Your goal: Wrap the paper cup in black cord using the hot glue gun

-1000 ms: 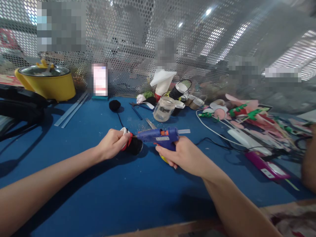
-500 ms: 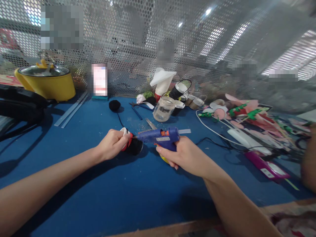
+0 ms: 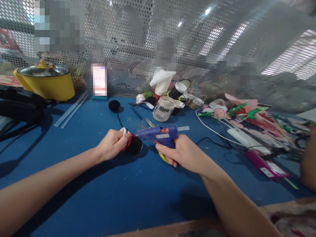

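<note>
My left hand [image 3: 113, 144] is closed on a small cup [image 3: 135, 145] wrapped in black yarn, with a red band and a white rim, tipped on its side. A black strand runs from it to a ball of yarn [image 3: 114, 105] farther back. My right hand [image 3: 181, 150] grips a blue glue gun [image 3: 158, 133] by its handle. The gun's nozzle points left and meets the cup near the red band; whether glue is flowing cannot be seen. A clear glue stick [image 3: 183, 128] sticks out of its back. Behind the gun lie scissors [image 3: 149, 122], their yellow handle partly hidden by my right hand.
A clear plastic jar [image 3: 163, 109], pliers [image 3: 135, 111] and several yarn-wrapped cups [image 3: 178, 90] stand or lie behind. To the right are a white power strip [image 3: 249, 141], cords and a purple device [image 3: 266, 166]. A yellow pot [image 3: 46, 84] and a phone [image 3: 99, 80] are at back left.
The back of the glue gun and my right hand have shifted slightly left. The nozzle stays at the cup, and my left hand has hardly moved.
</note>
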Demonstrator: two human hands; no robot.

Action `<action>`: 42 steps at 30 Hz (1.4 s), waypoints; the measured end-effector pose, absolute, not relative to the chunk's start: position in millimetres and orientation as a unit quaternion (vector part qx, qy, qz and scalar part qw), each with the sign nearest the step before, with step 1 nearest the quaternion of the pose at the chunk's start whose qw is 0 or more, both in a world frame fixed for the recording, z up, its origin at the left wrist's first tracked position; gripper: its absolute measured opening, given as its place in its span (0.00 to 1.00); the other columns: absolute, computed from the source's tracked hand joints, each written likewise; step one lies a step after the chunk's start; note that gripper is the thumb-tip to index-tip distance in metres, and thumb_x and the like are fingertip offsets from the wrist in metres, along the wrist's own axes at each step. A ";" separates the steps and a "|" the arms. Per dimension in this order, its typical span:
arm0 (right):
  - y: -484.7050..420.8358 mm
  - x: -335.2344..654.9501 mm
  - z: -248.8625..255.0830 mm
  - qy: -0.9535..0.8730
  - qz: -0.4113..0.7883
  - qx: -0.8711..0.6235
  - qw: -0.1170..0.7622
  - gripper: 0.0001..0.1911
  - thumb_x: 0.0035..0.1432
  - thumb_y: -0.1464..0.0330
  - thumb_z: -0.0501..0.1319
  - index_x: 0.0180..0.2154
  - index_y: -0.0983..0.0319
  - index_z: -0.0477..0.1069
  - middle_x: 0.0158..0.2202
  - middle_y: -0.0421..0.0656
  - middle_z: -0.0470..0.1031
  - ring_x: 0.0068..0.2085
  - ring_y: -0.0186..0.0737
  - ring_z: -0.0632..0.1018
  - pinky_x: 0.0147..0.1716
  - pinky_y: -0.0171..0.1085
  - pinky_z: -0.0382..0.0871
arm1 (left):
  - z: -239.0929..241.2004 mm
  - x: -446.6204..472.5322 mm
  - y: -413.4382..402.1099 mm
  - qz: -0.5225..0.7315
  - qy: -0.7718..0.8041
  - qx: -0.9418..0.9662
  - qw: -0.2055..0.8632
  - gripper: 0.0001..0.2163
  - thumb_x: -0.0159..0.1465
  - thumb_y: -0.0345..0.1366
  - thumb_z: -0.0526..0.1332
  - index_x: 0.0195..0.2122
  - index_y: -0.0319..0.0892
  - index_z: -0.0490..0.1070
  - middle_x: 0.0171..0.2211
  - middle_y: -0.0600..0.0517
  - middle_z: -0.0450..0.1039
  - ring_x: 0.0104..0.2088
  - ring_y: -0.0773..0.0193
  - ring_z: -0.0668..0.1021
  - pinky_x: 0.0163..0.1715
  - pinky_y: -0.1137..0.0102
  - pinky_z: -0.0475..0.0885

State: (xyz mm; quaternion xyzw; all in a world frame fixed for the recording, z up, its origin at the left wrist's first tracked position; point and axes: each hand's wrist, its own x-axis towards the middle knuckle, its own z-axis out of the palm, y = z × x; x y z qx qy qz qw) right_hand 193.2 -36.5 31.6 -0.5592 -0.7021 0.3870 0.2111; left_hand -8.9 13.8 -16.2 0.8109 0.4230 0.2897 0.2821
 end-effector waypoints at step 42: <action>-45.7 183.8 29.2 -0.729 0.273 -0.585 0.229 0.10 0.49 0.66 0.52 0.19 0.62 0.60 0.12 0.35 0.62 0.14 0.28 0.64 0.14 0.28 0.59 | -14.1 -5.2 14.1 0.299 0.495 0.742 0.337 0.18 0.57 0.40 0.46 0.11 0.40 0.51 0.10 0.58 0.48 0.13 0.74 0.55 0.13 0.76 0.50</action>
